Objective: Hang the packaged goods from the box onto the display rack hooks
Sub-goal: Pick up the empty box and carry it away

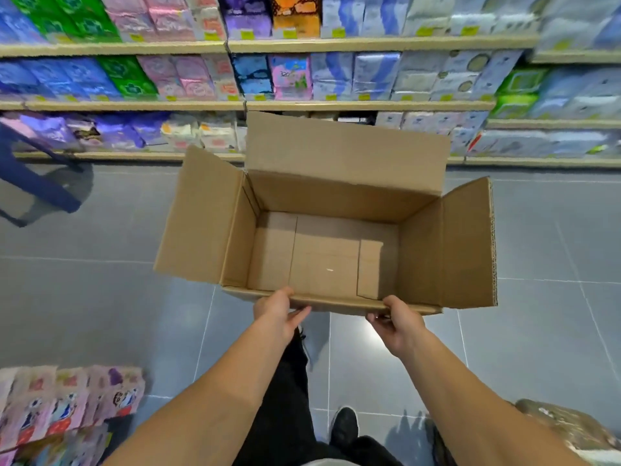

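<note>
Mid-frame, left hand point(275, 311) and right hand point(396, 322) grip the near rim of the open box point(322, 253), fingers curled under it, tips hidden; shelves at top blurred.

The open brown corrugated cardboard box point(322, 230) looked matt and smooth; the grey tiled floor point(100, 297) shone glossy; the shelved plastic-wrapped packets point(188, 75) gleamed.

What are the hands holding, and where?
Both the left hand and right hand hold the empty cardboard box by its near edge.
</note>
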### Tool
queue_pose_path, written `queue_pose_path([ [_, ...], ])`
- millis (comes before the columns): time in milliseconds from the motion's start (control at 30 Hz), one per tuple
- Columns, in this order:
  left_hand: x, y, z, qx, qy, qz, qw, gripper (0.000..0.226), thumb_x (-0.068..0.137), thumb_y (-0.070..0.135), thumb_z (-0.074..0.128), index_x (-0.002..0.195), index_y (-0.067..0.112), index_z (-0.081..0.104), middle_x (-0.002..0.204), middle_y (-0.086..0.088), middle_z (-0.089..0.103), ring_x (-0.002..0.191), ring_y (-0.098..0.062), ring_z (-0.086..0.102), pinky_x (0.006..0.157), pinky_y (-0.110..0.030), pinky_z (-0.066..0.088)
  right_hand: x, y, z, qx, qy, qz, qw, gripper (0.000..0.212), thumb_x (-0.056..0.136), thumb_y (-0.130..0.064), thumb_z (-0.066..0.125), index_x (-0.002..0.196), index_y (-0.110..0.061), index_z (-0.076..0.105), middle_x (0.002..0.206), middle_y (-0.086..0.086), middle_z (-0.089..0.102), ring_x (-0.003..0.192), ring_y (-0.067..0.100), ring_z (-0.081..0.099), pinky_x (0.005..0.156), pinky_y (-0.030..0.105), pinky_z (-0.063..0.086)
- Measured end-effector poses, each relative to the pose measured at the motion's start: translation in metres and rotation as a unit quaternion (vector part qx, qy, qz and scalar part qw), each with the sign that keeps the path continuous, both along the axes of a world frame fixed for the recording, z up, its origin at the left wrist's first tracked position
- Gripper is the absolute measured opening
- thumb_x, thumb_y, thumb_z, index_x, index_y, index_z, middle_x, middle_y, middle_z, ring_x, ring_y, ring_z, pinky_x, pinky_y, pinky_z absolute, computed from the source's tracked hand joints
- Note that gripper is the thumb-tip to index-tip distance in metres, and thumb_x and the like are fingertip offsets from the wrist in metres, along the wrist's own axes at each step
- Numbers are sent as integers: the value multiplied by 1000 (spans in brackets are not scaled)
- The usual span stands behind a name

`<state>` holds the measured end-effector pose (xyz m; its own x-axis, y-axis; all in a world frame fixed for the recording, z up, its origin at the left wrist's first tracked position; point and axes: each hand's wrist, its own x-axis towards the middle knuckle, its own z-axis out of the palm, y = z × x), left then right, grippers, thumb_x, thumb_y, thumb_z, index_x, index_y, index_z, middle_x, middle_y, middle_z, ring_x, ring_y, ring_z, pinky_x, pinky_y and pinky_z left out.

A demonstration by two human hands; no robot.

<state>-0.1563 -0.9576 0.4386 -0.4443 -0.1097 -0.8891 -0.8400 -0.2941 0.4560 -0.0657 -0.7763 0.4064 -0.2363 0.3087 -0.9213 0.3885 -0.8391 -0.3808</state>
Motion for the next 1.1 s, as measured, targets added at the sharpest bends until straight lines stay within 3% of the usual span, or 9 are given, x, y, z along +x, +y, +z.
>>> queue_pose_path([
  [267, -147, 159, -2, 15, 0, -203, 979, 33, 92, 1, 60, 123, 1, 47, 118, -16, 46, 78, -32, 54, 85, -49, 57, -82, 108, 6, 12, 8, -190, 982, 25, 96, -10, 58, 118, 1, 56, 109, 18, 60, 98, 32, 65, 59, 30, 58],
  [367, -175, 218, 4, 21, 12, -266, 964, 31, 92, 0, 59, 121, -1, 48, 117, -17, 47, 77, -32, 54, 86, -49, 55, -94, 142, 16, 17, 7, -256, 966, 27, 95, -8, 58, 120, 2, 56, 115, 19, 61, 106, 32, 64, 66, 32, 58],
  [467, -189, 288, 8, 27, 2, -349, 937, 36, 92, 1, 60, 126, -3, 48, 118, -19, 48, 83, -33, 55, 87, -49, 56, -92, 184, 18, 25, 8, -333, 942, 29, 94, -8, 58, 122, 1, 54, 120, 20, 61, 106, 33, 65, 60, 31, 60],
  [533, -193, 326, 12, 29, 6, -383, 923, 40, 91, 2, 63, 128, -2, 48, 120, -20, 50, 92, -34, 55, 83, -47, 57, -91, 208, 20, 27, 13, -383, 923, 30, 95, -7, 56, 124, 0, 53, 123, 19, 60, 106, 33, 64, 64, 33, 59],
  [600, -188, 380, 12, 31, 10, -438, 898, 40, 91, 2, 63, 127, -4, 48, 118, -21, 52, 88, -32, 56, 83, -46, 57, -84, 242, 22, 29, 18, -435, 900, 32, 95, -5, 56, 126, 1, 52, 123, 19, 60, 109, 31, 63, 67, 33, 57],
  [700, -177, 452, 14, 26, 22, -494, 869, 33, 92, 2, 61, 122, -4, 50, 109, -18, 53, 89, -33, 58, 87, -47, 56, -73, 291, 20, 24, 22, -477, 878, 22, 96, -7, 57, 116, 2, 53, 116, 19, 61, 113, 33, 62, 75, 33, 55],
  [800, -165, 524, 14, 6, 32, -538, 842, 31, 92, 2, 61, 122, -1, 51, 119, -19, 53, 93, -33, 56, 87, -46, 57, -62, 344, 16, 18, 20, -510, 860, 18, 97, -10, 57, 112, -2, 53, 117, 20, 61, 113, 35, 62, 81, 33, 54],
  [1000, -135, 657, 13, -15, 40, -608, 793, 24, 92, 5, 62, 114, 3, 52, 132, -19, 50, 95, -33, 54, 84, -42, 58, -32, 443, 16, 11, 18, -578, 816, 17, 98, -12, 55, 113, -6, 52, 104, 14, 61, 84, 25, 62, 91, 37, 54],
  [1100, -119, 710, 11, -22, 39, -639, 768, 22, 91, 4, 63, 110, 2, 50, 131, -21, 50, 89, -32, 54, 81, -41, 57, -18, 480, 13, 3, 9, -603, 798, 19, 98, -14, 56, 114, -6, 52, 96, 12, 59, 82, 23, 60, 87, 35, 55],
])
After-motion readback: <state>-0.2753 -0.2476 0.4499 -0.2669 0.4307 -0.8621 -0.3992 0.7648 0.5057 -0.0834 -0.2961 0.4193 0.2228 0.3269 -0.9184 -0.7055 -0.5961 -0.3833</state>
